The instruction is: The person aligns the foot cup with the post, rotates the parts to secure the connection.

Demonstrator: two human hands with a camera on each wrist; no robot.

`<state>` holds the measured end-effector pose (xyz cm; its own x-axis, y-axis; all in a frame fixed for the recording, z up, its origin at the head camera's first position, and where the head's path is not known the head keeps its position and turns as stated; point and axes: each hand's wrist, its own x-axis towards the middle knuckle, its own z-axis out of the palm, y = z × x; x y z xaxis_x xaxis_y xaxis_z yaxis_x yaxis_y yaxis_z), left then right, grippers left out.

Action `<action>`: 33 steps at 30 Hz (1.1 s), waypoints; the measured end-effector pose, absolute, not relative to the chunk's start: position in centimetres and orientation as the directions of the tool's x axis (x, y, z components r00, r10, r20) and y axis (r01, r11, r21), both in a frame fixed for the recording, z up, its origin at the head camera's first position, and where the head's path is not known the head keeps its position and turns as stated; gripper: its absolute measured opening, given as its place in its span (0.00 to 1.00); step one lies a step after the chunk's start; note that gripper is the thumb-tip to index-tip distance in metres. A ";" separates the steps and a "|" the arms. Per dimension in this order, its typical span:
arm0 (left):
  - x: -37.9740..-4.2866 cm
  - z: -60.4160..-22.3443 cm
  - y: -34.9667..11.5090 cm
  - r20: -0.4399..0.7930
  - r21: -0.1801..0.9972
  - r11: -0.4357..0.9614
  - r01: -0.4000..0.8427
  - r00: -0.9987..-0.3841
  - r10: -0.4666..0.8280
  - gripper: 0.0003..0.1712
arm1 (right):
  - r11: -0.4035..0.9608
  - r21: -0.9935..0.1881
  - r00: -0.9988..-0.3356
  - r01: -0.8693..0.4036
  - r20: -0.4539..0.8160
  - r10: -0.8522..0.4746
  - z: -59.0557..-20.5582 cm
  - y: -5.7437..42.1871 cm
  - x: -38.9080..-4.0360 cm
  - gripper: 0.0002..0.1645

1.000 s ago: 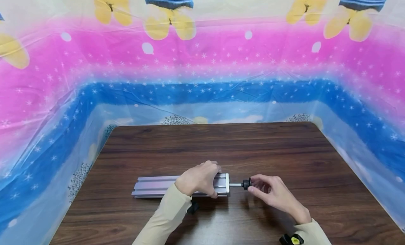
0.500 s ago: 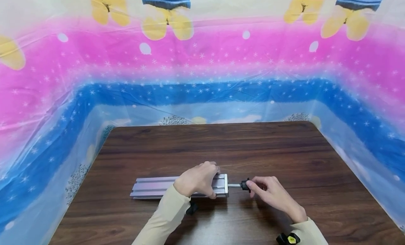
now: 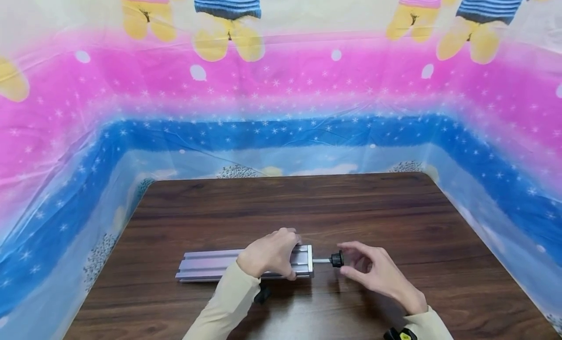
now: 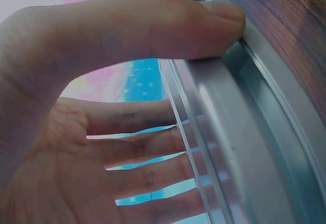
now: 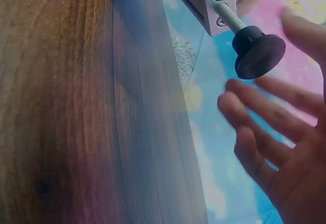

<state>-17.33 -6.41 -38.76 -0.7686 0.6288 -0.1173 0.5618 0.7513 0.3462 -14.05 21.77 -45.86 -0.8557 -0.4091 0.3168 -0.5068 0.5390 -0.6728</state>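
A silver aluminium extrusion [image 3: 210, 265] with lengthwise slots lies across the table. My left hand [image 3: 269, 254] grips it near its right end, thumb on the near side and fingers over the far side. The left wrist view shows the thumb pressed on the slotted profile [image 4: 244, 132]. From the end plate [image 5: 220, 7] a threaded rod [image 5: 233, 18] sticks out, tipped by the round black base of a levelling foot [image 3: 336, 259]. Around that base my right hand [image 3: 381, 275] holds thumb and fingers apart; in the right wrist view they stand clear of the black base [image 5: 259, 55].
The dark wood-grain table [image 3: 281, 208] carries the work. A printed pink and blue cloth [image 3: 281, 91] hangs behind it and along both sides. Black wrist gear [image 3: 400, 334] sits on the right cuff, and another black piece [image 3: 262, 295] shows under the left wrist.
Half a second ago my right thumb and fingers pinched the black base; now they have spread off it. My left hand keeps its grip. The head view has shifted slightly.
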 end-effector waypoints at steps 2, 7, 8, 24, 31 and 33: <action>-17.4 -38.7 -6.3 -0.118 0.346 0.749 0.564 -0.766 0.632 0.30 | 0.499 -0.667 -0.826 -0.554 0.366 -0.428 -45.9 22.0 -13.9 0.27; -17.4 -38.7 -6.3 -0.121 0.337 0.756 0.562 -0.770 0.627 0.30 | 0.483 -0.654 -0.807 -0.582 0.396 -0.437 -45.9 22.0 -13.8 0.30; -17.4 -38.8 -6.3 -0.121 0.336 0.756 0.562 -0.770 0.626 0.31 | 0.490 -0.652 -0.810 -0.579 0.394 -0.433 -45.9 21.9 -13.9 0.29; -17.4 -38.8 -6.3 -0.114 0.345 0.750 0.564 -0.768 0.630 0.29 | 0.591 -0.662 -0.883 -0.461 0.271 -0.384 -45.9 21.7 -14.1 0.18; -17.5 -38.8 -6.3 -0.118 0.337 0.751 0.567 -0.766 0.632 0.29 | 0.603 -0.670 -0.895 -0.434 0.241 -0.376 -46.0 21.6 -14.3 0.17; -17.5 -38.8 -6.3 -0.116 0.338 0.749 0.570 -0.765 0.634 0.28 | 0.602 -0.674 -0.897 -0.428 0.233 -0.377 -46.0 21.6 -14.3 0.15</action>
<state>-17.50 -6.30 -38.76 -0.7649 0.6337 -0.1156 0.5696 0.7492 0.3381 -14.32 21.55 -45.98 -0.8965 -0.3769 0.2328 -0.4281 0.6017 -0.6743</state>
